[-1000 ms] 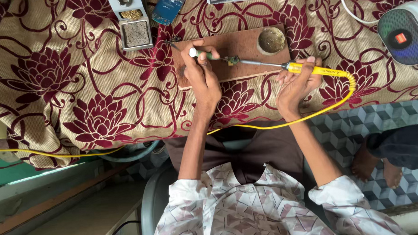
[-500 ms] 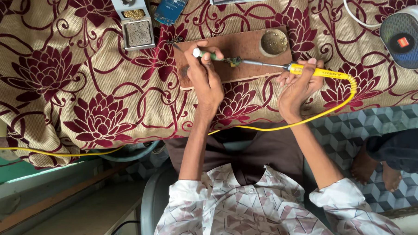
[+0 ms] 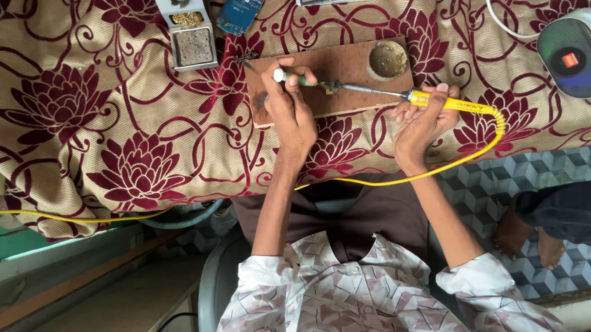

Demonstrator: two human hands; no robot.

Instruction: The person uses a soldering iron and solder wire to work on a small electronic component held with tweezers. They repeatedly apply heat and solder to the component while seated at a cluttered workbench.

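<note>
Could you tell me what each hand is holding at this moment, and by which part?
The right hand grips the soldering iron by its yellow handle. The left hand pinches a small green-and-white part at its white end, over the wooden board.

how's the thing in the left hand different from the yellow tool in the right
The green tube, pinched in the left hand, is short and has no cord; the yellow soldering iron in the right hand is longer, with a metal shaft and a yellow cord. Both meet over the wooden board.
</note>
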